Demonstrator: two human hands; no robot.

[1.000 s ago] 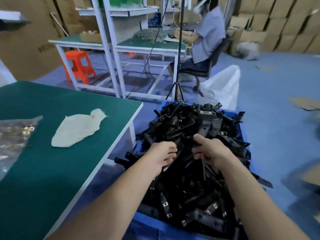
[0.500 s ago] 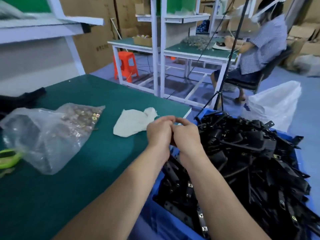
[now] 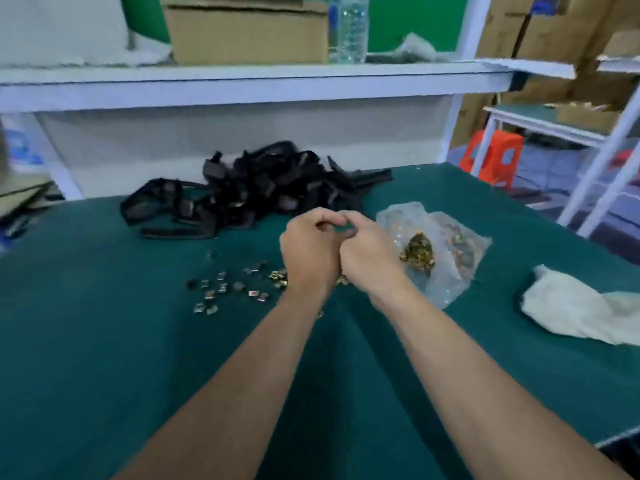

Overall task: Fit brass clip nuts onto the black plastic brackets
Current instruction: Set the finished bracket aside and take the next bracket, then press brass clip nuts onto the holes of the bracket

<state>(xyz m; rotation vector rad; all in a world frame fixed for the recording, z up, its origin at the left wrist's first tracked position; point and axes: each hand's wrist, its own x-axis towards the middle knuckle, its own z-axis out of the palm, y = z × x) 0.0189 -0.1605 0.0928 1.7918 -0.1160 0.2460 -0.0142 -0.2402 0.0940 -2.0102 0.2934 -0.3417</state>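
Shift: our view has swung left, off the blue crate and onto the bench; our hands have stayed pressed together throughout, and the white cloth point(image 3: 571, 313) now lies to our right.
Left hand point(image 3: 310, 251): fingers curled inward, thumb arched over to meet the other hand; we cannot tell what, if anything, it holds.
Right hand point(image 3: 370, 254): knuckles touching the left hand, fingers curled the same way; what is in its grasp is hidden from us.
Edges: the green mat point(image 3: 138, 375) runs out at the lower right corner and along the far right side; at the back it stops below the white shelf point(image 3: 242, 81).
Open room: bare mat spreads on both sides of our forearms and between them.
Brackets: the pile of black plastic brackets point(image 3: 256, 192) sits at the back of the mat, beyond our hands; the heap stretches left to right, with one long piece at its front left lying crosswise and another poking out to the right.
Clip nuts: loose clip nuts point(image 3: 228, 289) are scattered just left of our left wrist; more brass clip nuts point(image 3: 417, 252) are heaped in the clear plastic bag point(image 3: 446, 271) beside our right hand.
Hard to read: the frame is motion-blurred, so which way single nuts face is lost on us; a few nuts are covered by our wrists.
Cut off: the cloth leaves the frame at the right edge.
Above: a cardboard box point(image 3: 246, 32) and a water bottle point(image 3: 351, 29) stand on the shelf.
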